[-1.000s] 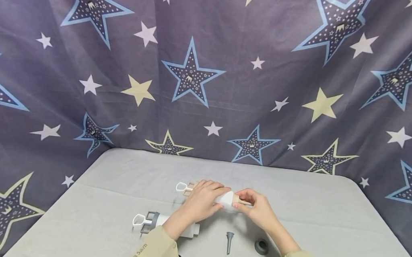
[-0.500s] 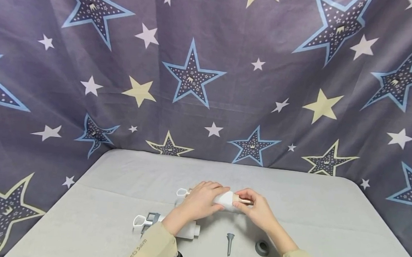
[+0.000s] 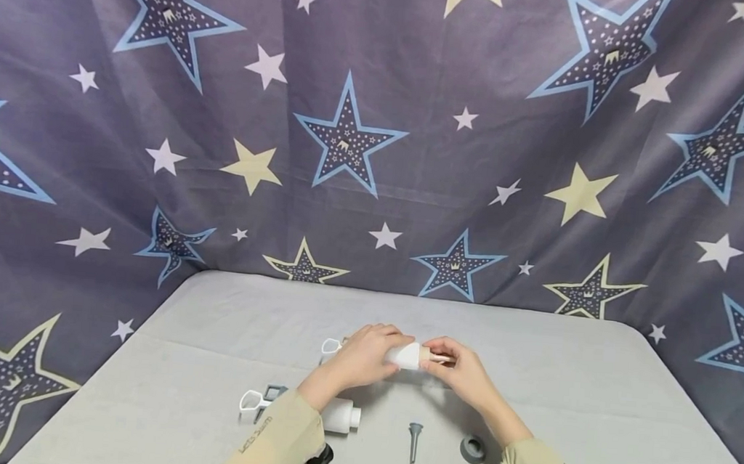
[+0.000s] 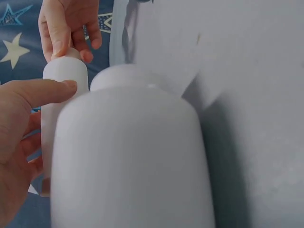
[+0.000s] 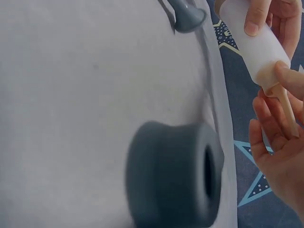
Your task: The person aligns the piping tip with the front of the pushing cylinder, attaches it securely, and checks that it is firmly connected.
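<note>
A large white syringe with beige fittings is held between both hands above the table. My left hand [image 3: 362,356] grips its white barrel [image 3: 409,356], thumb lying along the side in the left wrist view. A white ring handle [image 3: 330,347] sticks out beyond the left hand. At the other end my right hand [image 3: 462,370] pinches the beige cap [image 5: 270,90] with thumb and fingers. From that cap a thin beige nozzle [image 5: 287,114] runs past the right palm. Whether the cap is fully seated cannot be told.
A second white syringe [image 3: 341,416] with grey fittings lies by the left forearm, partly hidden by the sleeve. A loose grey nozzle [image 3: 414,443] and a grey ring-shaped cap [image 3: 473,450] lie nearer the front. Behind the grey table [image 3: 261,307] hangs a star-patterned cloth [image 3: 374,210].
The ring handle and left hand have shifted slightly right, and less of the beige fitting beside the handle shows. Both hands keep their hold on the syringe.
</note>
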